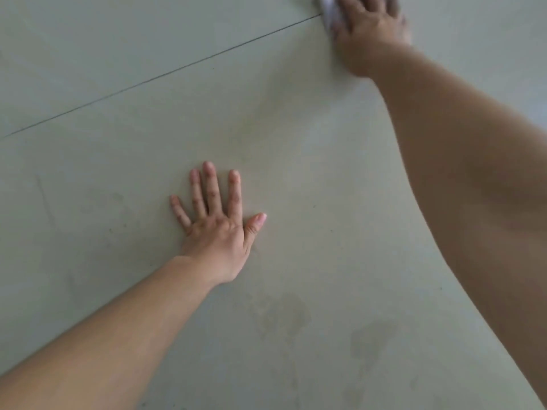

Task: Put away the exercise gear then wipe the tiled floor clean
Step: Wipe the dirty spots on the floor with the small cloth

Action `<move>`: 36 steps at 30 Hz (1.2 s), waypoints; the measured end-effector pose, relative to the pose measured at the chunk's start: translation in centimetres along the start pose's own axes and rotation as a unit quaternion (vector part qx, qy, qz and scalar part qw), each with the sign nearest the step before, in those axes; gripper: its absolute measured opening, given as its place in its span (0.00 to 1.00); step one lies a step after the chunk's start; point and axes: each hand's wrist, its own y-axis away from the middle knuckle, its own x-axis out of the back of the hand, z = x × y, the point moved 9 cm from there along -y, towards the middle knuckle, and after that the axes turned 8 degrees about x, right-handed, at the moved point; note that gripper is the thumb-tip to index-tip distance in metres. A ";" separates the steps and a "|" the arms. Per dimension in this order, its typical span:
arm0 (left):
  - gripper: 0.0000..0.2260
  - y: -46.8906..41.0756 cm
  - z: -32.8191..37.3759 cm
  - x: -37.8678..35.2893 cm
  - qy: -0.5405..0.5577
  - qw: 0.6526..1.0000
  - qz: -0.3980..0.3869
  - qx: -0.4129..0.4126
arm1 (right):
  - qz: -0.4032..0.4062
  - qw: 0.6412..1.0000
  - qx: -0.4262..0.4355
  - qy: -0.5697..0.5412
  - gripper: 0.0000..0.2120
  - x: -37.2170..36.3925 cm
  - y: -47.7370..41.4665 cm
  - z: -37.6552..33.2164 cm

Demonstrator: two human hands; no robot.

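The pale grey tiled floor (pixel 296 149) fills the whole view. My left hand (pixel 217 229) lies flat on it near the middle, palm down, fingers spread, holding nothing. My right hand (pixel 373 31) reaches far forward to the top edge of the view and presses down on a white cloth (pixel 327 10). Only a small part of the cloth shows at the hand's left side; the rest is under the palm or out of frame. No exercise gear is in view.
A thin dark grout line (pixel 165 75) runs diagonally from the left edge up towards the cloth. Faint darker smudges (pixel 367 341) mark the tile near the bottom, and small specks dot the floor left of my left hand.
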 end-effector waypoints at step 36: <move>0.30 13.0 17.7 -1.2 -0.098 0.975 -0.029 -0.200 | -0.095 0.965 -0.223 -0.104 0.28 -2.9 51.3 20.6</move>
